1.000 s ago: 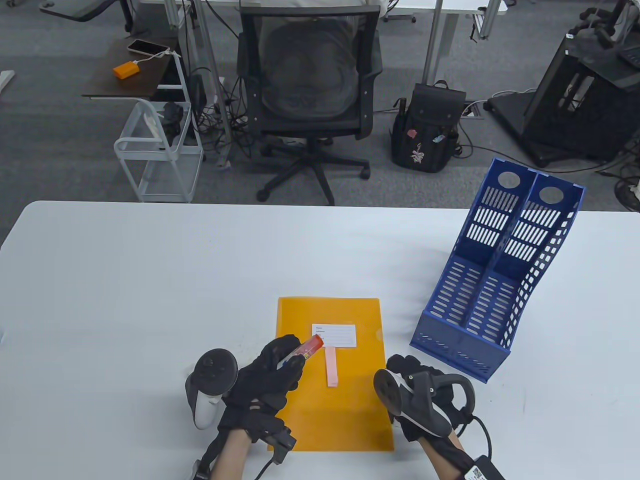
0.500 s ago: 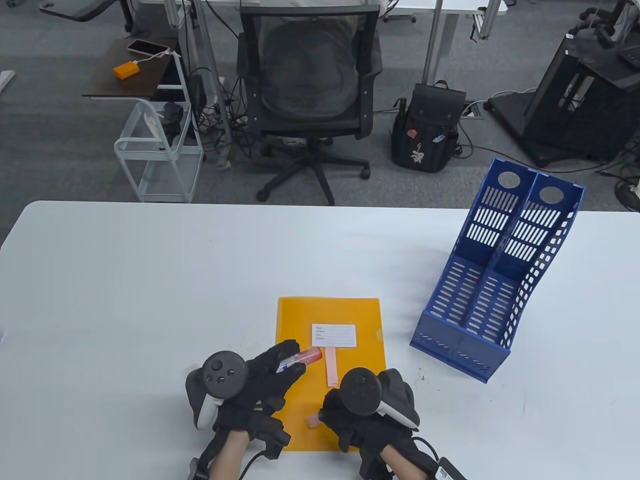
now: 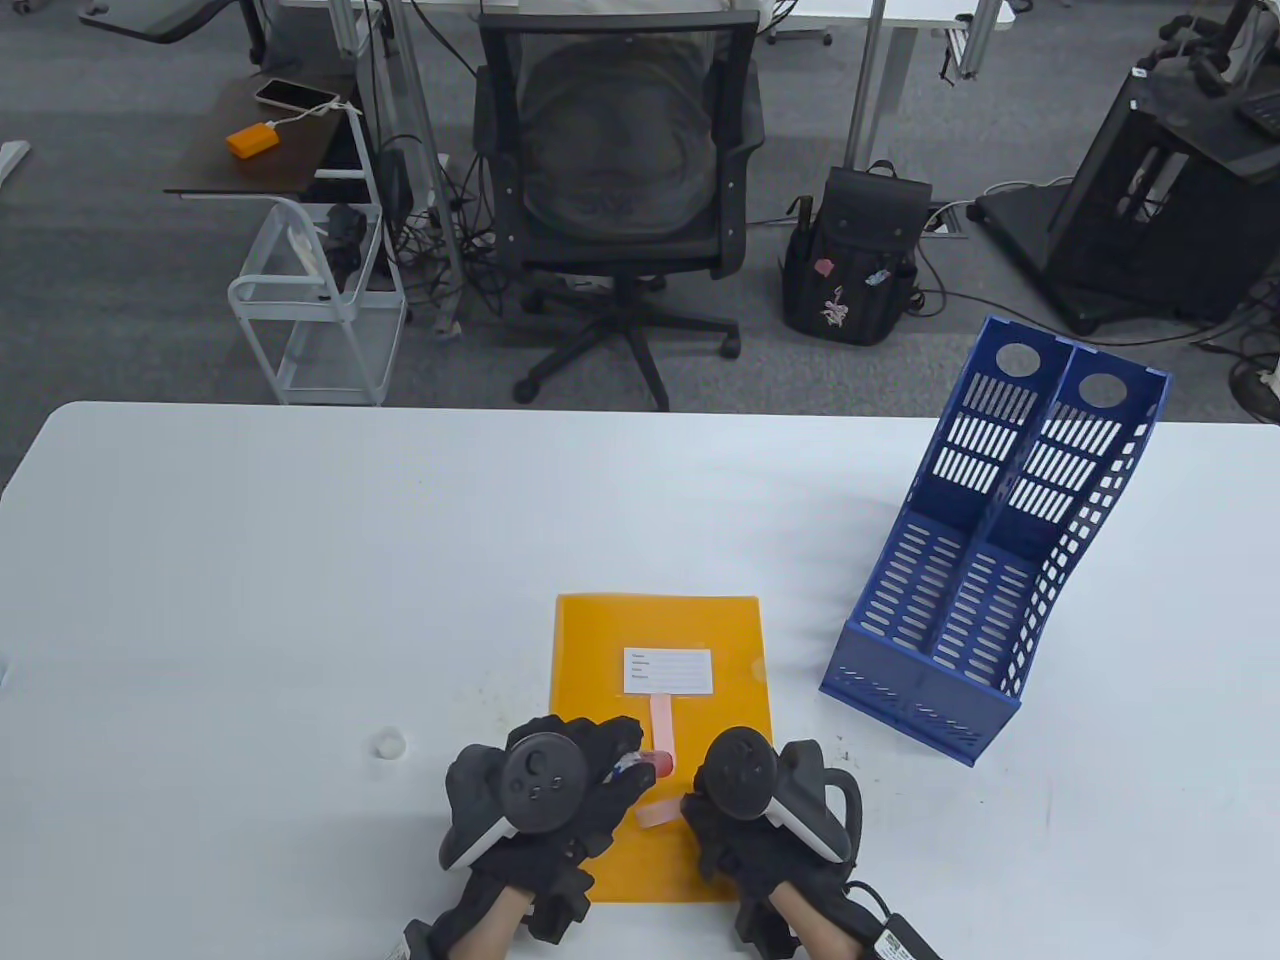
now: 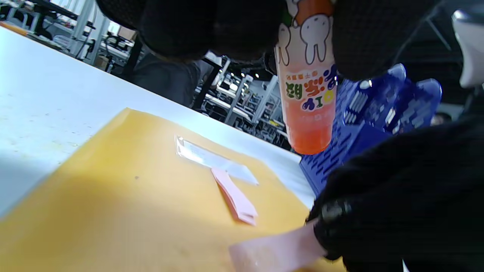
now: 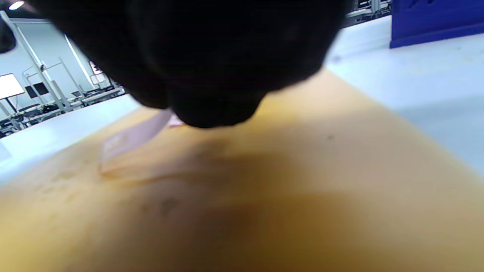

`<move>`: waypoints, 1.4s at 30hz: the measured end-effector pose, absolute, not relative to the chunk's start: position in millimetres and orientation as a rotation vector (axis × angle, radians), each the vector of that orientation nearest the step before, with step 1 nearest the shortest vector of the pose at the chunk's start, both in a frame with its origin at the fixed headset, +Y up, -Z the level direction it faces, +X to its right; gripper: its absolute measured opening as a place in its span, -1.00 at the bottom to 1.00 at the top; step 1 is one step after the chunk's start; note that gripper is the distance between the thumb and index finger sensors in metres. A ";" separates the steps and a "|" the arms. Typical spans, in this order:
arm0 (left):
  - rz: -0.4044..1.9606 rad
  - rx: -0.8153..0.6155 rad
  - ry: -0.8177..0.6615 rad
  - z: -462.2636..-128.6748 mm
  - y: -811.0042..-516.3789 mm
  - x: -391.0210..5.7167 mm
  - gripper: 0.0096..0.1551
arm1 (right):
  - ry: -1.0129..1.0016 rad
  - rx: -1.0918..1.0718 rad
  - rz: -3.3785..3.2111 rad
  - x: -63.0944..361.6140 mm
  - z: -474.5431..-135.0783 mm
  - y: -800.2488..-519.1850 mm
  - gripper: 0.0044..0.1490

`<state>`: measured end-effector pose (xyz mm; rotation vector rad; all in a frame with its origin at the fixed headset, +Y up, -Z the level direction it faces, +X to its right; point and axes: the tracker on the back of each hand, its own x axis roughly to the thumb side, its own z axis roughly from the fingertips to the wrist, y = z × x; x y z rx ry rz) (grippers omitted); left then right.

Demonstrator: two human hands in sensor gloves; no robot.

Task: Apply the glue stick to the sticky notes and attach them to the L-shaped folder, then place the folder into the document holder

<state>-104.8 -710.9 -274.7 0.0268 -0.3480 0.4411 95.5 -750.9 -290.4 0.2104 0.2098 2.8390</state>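
The left hand grips the glue stick, fingers curled round its barrel, with the orange end pointing down toward the folder. The right hand pinches one end of a loose pink note and holds it just over the near part of the folder. In the left wrist view the stick's end hangs above the note and is not yet touching it.

Procedure for the step in hand, as judged from these views:
- Lay the note flat on the folder and keep the right-hand grip at its right end, clear of the glue path.
- Lower the stick until it meets the paper, then stroke away from the pinched end, so the strip is pulled taut rather than buckled.
- Use light pressure; the strip is thin and will likely crease or lift with the stick.

The folder lies flat on the white worktop, near centre. It carries a white label and a pink note pad just near of the label. A small white cap sits on the worktop left of the hands. The blue holder stands to the right, well apart from the folder, with both slots showing nothing inside.

Beyond the far edge are grey carpet, an office chair, a black backpack and a white wire cart.
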 end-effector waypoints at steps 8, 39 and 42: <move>0.220 -0.010 -0.371 -272.7 -722.8 -76.9 -0.44 | 0.227 0.193 2.868 93.8 -290.8 -751.9 -0.48; -0.009 -0.010 -0.392 -267.9 -734.3 -48.5 -0.44 | 0.170 0.223 3.041 81.9 -286.4 -753.7 -0.49; -0.025 -0.018 -0.384 -268.2 -733.2 -47.0 -0.43 | 0.157 0.232 3.080 78.8 -285.8 -754.1 -0.49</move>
